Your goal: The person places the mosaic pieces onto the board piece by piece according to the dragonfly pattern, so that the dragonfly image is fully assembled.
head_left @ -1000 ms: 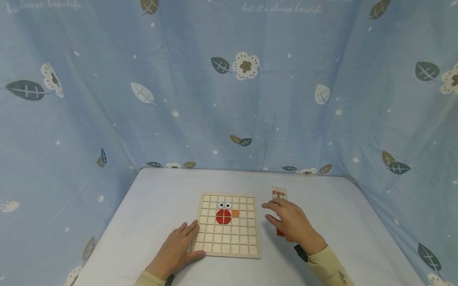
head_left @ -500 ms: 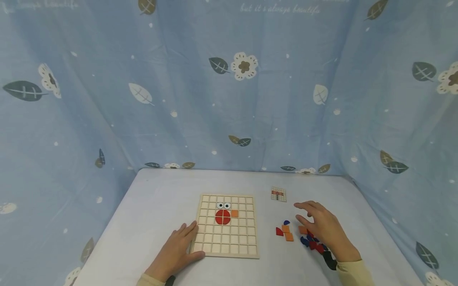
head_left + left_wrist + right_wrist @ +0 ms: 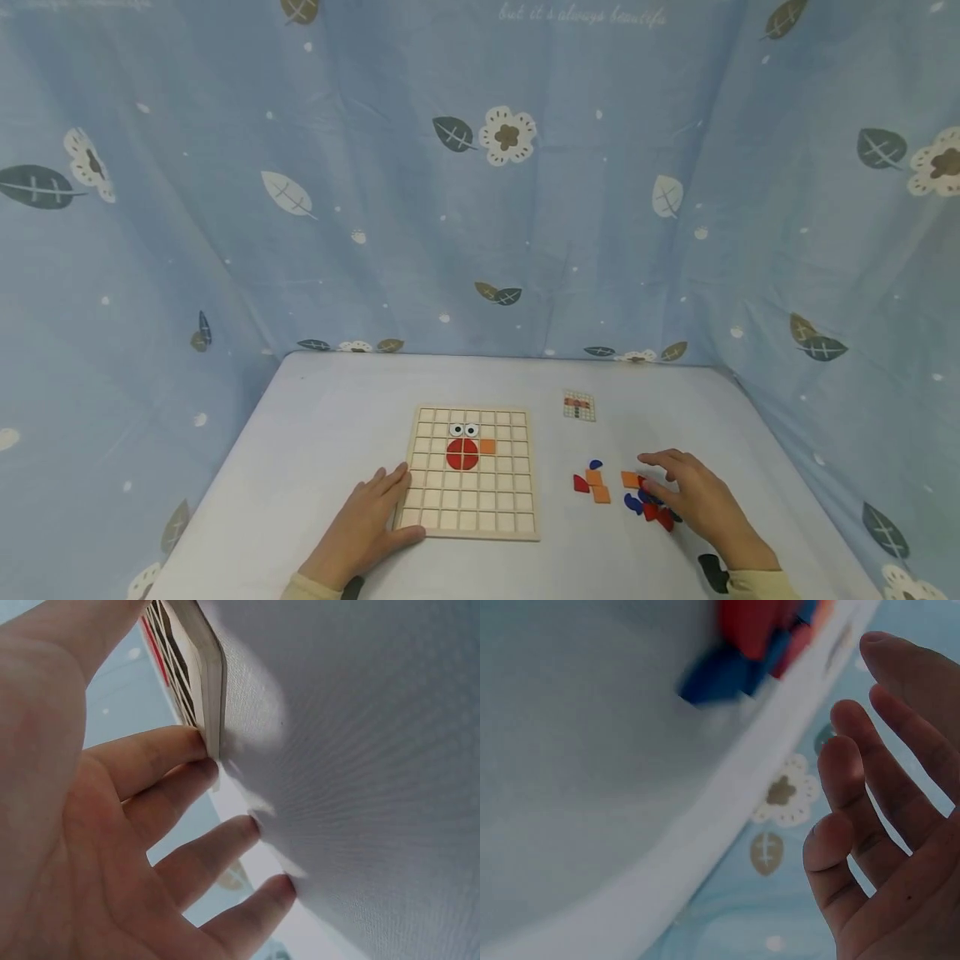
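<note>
A wooden grid board (image 3: 472, 518) lies on the white table, bearing two eye pieces (image 3: 464, 430), a red circle made of quarter pieces (image 3: 462, 454) and an orange square (image 3: 487, 447). Along its left edge rests my left hand (image 3: 363, 525), thumb on the near corner. In the left wrist view the fingertips (image 3: 251, 825) touch the board's side and the tabletop. My right hand (image 3: 701, 504) hovers over a pile of red, blue and orange pieces (image 3: 649, 510), partly hiding it. Its fingers (image 3: 840, 769) are loosely bent and hold nothing in the right wrist view.
Left of the pile lie loose orange squares (image 3: 602, 494), a red quarter piece (image 3: 581, 483) and a blue half-round piece (image 3: 596, 464). Farther back is a small pattern card (image 3: 579, 406). A blue patterned curtain (image 3: 480, 250) hangs around the table.
My right hand has moved right, away from the card and loose pieces, to over the pile, which it had uncovered on the way. My left hand stays at the board's edge.
</note>
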The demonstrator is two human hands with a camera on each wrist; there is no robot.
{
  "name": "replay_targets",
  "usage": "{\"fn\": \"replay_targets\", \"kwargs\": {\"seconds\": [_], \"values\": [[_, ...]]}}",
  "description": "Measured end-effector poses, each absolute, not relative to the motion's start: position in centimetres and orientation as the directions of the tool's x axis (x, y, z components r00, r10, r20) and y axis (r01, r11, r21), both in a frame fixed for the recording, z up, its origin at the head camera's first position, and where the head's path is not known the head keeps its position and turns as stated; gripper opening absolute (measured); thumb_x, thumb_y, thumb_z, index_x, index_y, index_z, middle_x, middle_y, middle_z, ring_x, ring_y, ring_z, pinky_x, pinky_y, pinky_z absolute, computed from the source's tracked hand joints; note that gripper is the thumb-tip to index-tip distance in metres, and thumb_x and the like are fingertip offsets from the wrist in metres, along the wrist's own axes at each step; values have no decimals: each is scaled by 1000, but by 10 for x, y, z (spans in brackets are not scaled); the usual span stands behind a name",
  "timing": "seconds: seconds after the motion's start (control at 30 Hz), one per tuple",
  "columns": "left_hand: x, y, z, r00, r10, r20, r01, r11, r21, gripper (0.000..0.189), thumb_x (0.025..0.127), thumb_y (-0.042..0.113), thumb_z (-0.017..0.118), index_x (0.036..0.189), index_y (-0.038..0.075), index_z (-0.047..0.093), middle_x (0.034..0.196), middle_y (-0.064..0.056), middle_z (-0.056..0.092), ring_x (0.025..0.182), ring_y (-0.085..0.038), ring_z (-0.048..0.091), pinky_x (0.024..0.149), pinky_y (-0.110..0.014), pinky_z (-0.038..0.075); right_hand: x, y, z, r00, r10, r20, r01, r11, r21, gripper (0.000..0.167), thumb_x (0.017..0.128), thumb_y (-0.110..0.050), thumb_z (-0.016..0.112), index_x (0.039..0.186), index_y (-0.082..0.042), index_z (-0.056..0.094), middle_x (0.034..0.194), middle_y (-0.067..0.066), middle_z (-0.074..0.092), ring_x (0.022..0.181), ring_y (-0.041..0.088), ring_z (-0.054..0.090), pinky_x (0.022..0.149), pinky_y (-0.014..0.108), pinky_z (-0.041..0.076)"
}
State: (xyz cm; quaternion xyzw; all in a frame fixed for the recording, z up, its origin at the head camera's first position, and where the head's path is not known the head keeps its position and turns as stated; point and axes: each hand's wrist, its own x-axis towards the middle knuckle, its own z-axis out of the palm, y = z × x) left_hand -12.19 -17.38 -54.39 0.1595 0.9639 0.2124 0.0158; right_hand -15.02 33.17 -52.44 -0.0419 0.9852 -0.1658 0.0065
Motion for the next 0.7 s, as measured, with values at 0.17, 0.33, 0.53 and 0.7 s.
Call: {"fn": "replay_targets", "kwargs": {"seconds": [0.17,0.33,0.53,0.7], "values": [[-122,-175,-545,-953,303,26,285,861,421,91,81,61,75,146,1,52,156,-12,45,142,-45,39,112,-66,33,-153,327,-534,-991,-131,-9,-120,930,-349,41,81,-24,87,119,-20,75,113,-2,69,93,18,63,82,45,60],[-123,-176,-548,-952,305,25,286,858,426,91,82,60,75,147,1,52,156,-12,45,142,-45,38,112,-66,32,-156,323,-536,-985,-175,-6,-162,923,-349,36,81,-18,86,115,-20,76,110,-6,69,101,19,64,89,48,58],[-123,-177,-548,-951,308,25,289,857,426,91,82,60,74,147,1,51,156,-12,45,143,-44,38,112,-66,32,-162,316,-535,-981,-189,-38,-168,936,-310,29,81,-19,86,109,-19,77,101,-8,65,91,14,61,86,46,59],[-123,-177,-548,-950,310,26,291,855,429,91,83,60,74,148,1,51,156,-12,44,143,-44,37,112,-66,32,-165,312,-537,-983,-182,-38,-162,940,-300,24,82,-20,85,105,-19,78,95,-9,62,84,10,57,81,41,59]]}}
